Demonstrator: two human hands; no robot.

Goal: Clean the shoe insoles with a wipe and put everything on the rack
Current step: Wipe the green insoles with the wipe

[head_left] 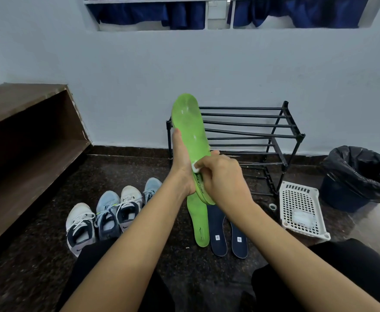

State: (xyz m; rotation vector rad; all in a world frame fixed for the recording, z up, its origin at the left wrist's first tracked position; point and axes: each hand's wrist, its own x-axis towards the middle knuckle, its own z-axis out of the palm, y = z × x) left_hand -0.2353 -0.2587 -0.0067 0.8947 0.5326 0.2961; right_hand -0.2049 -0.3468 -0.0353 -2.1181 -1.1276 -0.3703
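My left hand (181, 164) holds a green insole (190, 124) upright by its left edge, toe end up. My right hand (220, 176) presses a small white wipe (195, 168) against the insole's lower part. A second green insole (199, 221) lies on the dark floor below, with two navy insoles (217, 230) (238, 239) to its right. Several white and light-blue sneakers (108, 215) stand in a row at the left. The black metal rack (252, 136) stands against the wall behind the held insole, its bars bare.
A white perforated basket (301, 208) with a pack of wipes in it lies right of the rack. A bin with a black liner (360, 176) stands at the far right. A brown wooden bench (26, 140) runs along the left. My knees are at the bottom edge.
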